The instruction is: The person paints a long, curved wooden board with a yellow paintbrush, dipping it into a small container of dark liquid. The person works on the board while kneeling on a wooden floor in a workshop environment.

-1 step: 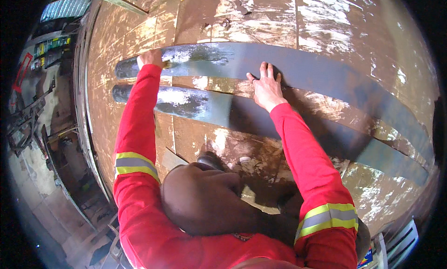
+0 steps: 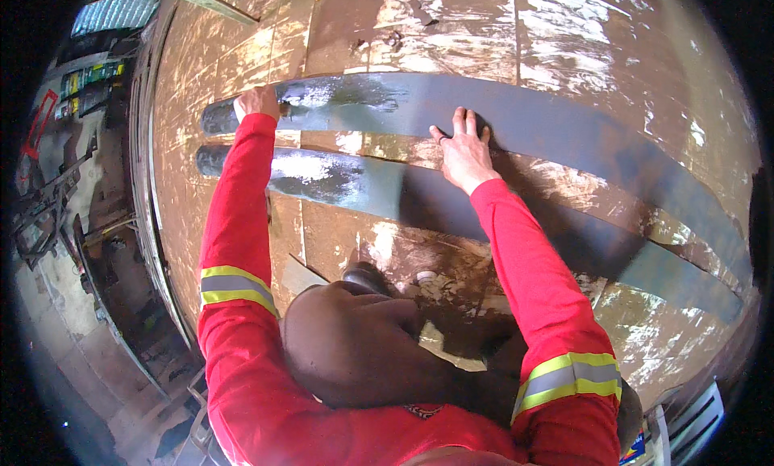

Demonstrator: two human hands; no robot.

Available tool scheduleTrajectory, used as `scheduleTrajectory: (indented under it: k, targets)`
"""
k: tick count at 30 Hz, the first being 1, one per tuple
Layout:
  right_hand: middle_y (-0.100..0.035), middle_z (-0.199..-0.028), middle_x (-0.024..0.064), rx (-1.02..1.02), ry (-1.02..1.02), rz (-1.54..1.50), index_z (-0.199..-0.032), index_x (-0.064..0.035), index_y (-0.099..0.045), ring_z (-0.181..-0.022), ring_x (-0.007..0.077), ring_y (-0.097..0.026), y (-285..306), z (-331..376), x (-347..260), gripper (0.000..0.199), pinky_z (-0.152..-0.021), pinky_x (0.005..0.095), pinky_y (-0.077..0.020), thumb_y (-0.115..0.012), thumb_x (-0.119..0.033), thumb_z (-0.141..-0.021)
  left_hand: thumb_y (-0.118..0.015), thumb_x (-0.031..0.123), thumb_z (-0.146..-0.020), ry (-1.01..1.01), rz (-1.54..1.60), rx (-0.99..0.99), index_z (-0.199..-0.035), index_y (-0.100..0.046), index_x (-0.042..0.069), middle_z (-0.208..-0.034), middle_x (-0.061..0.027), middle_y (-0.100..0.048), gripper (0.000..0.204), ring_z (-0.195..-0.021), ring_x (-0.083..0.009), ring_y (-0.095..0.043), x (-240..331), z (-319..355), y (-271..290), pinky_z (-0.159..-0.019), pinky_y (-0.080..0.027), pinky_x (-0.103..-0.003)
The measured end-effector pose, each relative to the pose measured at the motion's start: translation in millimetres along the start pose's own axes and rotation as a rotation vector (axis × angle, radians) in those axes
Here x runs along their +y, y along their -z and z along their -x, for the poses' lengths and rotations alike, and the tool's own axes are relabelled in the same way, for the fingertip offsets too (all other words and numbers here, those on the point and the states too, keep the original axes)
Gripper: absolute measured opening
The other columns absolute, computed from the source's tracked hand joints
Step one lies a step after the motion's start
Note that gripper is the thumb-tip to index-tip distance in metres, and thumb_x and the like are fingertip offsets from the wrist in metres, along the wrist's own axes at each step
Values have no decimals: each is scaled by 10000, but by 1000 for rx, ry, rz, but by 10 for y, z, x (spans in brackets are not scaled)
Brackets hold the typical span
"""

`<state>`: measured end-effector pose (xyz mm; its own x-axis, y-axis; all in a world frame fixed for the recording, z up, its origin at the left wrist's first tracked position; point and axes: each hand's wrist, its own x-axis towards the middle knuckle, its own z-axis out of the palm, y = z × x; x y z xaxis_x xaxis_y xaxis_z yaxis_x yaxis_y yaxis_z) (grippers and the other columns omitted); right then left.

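Note:
Two long grey strips lie side by side on the brown floor: a far strip [image 2: 564,115] and a near strip [image 2: 451,205]. Toward their left ends both carry a dark, shiny, wet-looking coating. My left hand [image 2: 256,103] is closed in a fist over the coated left part of the far strip. A small dark bit shows beside its fingers, but what it grips is mostly hidden. My right hand [image 2: 465,156] rests with spread fingers on the far strip's near edge, around its middle, holding nothing. A dark ring is on one finger.
My bent knee [image 2: 347,345] and dark shoe [image 2: 367,277] are close to the near strip. A flat piece [image 2: 301,276] lies beside the knee. Wooden beams [image 2: 201,0] stand at the far left. Past the floor's left edge is a lower cluttered area with a red frame [image 2: 40,123].
My left hand has shifted very slightly left along the far strip. My right hand and both strips keep their places.

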<state>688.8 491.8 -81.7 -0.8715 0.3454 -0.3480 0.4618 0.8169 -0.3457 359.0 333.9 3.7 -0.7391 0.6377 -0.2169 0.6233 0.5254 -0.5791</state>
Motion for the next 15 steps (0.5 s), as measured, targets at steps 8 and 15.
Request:
scheduleTrajectory:
  k: [8, 15]
  targets:
    - [-228, -1433, 244, 54, -3, 25, -1300, -237, -525, -1332, 424, -229, -42, 21, 16, 457, -1004, 622, -312, -557, -184, -846, -651, 296, -722, -234, 332, 129, -768, -668, 129, -728, -134, -653, 174, -738, -329, -649, 811, 314, 230, -639, -505, -444]
    - [-229, -1431, 242, 55, 24, 40, -1306, -247, -516, -1333, 422, -227, -4, 24, 2, 467, -1002, 625, -314, -552, -188, -844, -627, 347, -749, -120, 484, -18, -842, -682, 150, -794, -138, -670, 224, -765, -341, -651, 410, 325, 119, -661, -508, -445]
